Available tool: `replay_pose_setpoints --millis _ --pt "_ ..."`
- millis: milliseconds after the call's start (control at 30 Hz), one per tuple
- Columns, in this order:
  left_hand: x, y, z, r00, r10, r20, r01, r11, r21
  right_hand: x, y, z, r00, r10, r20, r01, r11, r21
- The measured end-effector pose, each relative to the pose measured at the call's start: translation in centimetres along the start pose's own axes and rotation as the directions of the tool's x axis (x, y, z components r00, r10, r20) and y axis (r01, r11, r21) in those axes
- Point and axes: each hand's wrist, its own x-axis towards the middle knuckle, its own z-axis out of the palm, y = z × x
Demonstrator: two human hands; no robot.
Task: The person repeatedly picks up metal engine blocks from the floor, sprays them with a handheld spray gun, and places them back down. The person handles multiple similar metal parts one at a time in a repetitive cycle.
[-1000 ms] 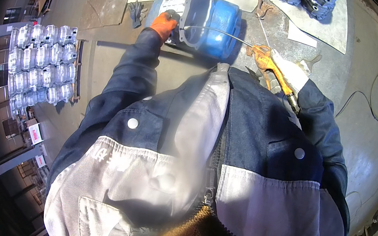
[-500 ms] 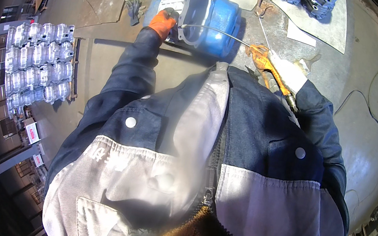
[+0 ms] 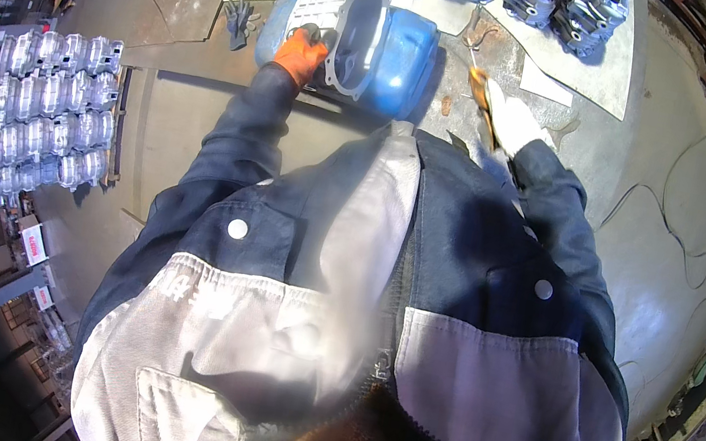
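A silvery cast metal housing with a wide open end lies on its side on a blue plastic drum. My left hand, in an orange and dark glove, is closed on the near left edge of that housing. To the right, my right hand wears a white glove and grips an orange air blow gun. The gun is apart from the housing, tipped away and slightly blurred; its thin nozzle is hard to make out now.
Several castings stand in a row along the bench's far side. A dark glove lies left of the drum, and white sheet lies right. Stacked silvery castings stand at left. A cable trails across the floor at right.
My right hand has drawn the air blow gun's nozzle out of the housing's opening and turned it away. My left hand keeps its hold on the housing.
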Motion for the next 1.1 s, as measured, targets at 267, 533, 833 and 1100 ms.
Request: replay_pose_setpoints --millis 267,533,833,1100 --pt "-2.0 2.7 0.0 0.988 -0.143 -0.059 0.154 0.949 0.274 -2.0 0.9 -0.2 0.954 0.036 0.298 -0.09 0.982 0.168" --pt "0.3 -8.5 -4.7 0.988 -0.154 -0.005 0.124 0.816 -0.565 2.1 -6.6 0.1 0.996 -0.026 0.089 -0.039 0.756 0.654" --pt "-0.2 -5.6 -2.1 0.996 -0.093 -0.012 0.094 0.989 0.118 2.5 -6.8 -1.0 0.992 0.093 0.09 -0.129 0.667 0.734" --pt "2.0 -4.9 -3.9 0.974 -0.208 -0.092 0.206 0.978 -0.024 2.8 -8.8 -2.9 0.977 0.092 0.19 -0.205 0.626 0.752"
